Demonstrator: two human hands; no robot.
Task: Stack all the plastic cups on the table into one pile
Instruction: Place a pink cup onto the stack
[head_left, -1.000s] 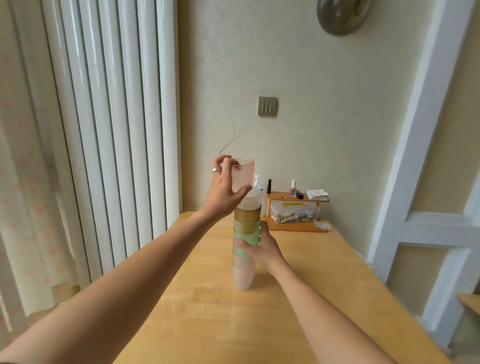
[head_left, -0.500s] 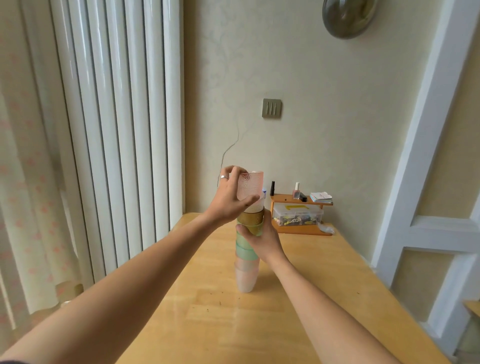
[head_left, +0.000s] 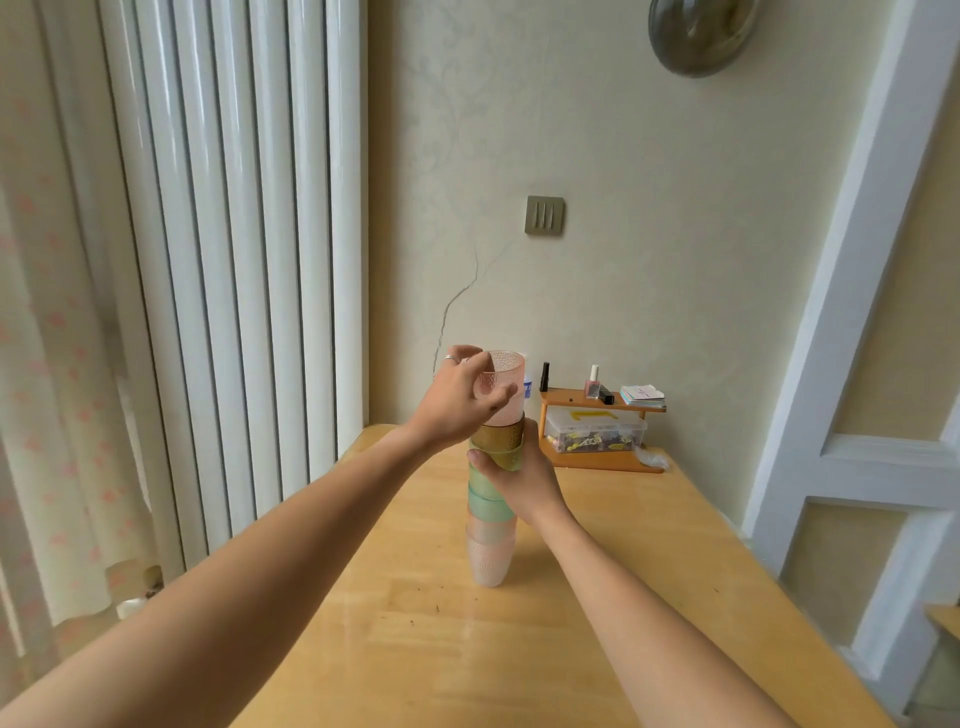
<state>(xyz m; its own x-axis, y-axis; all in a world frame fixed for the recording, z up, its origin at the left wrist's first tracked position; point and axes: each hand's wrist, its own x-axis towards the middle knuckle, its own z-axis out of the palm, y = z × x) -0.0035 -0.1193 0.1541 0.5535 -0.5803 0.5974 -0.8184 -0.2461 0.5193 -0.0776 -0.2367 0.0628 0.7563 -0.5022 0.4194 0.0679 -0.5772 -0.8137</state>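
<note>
- Pink, dimpled plastic: the top cup (head_left: 503, 387) sits in the mouth of the pile (head_left: 493, 488), its upper half proud of the gold cup (head_left: 500, 435) below it.
- My left hand (head_left: 457, 402) pinches this cup by its wall near the rim, thumb across the front, other fingers behind.
- My right hand (head_left: 522, 480) wraps the pile just under the gold cup, fingers clenched round the green cups; the pile's foot rests on the table (head_left: 649, 545).
- The pile looks tilted a little, top to the right of its foot, so I judge the seating wants a straight push down along the pile's axis, not sideways.
- I would keep the right hand firm while the left presses, then loosen the left first.
- Risk, as I read it: a tall, narrow pile on a small foot tips easily.
- No loose cups show beside the pile; this may be the last one.
</note>
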